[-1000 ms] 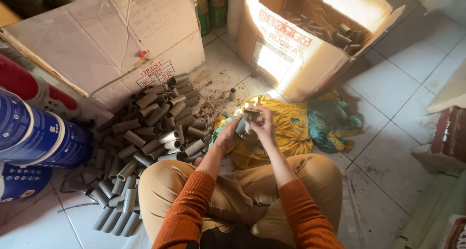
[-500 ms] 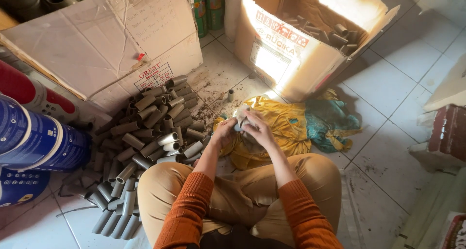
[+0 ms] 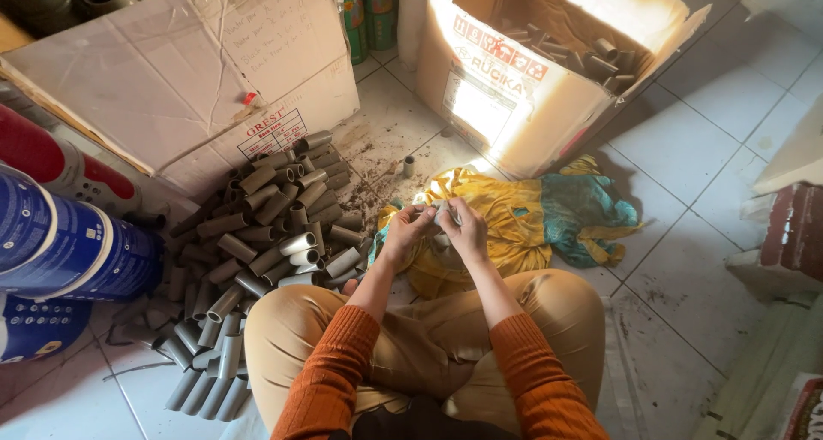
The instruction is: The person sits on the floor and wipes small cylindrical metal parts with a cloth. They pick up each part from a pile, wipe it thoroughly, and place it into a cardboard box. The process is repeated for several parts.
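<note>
I see a short grey pipe piece pinched between both hands, above the yellow cloth and just in front of my knees. A second ago the right hand held it up alone and the left hand was lower; now both have come together, so I judge the piece is being worked or checked, not yet put away. The grip of the left fingers and the right fingers is closed on it, though the piece is small and partly hidden, so I may be wrong about which hand carries it.

Left of the hands lies the pile of grey pipe pieces on the tiled floor. Farther away stands an open carton with more pieces, a flat carton at far left, and blue cans at the left edge.
</note>
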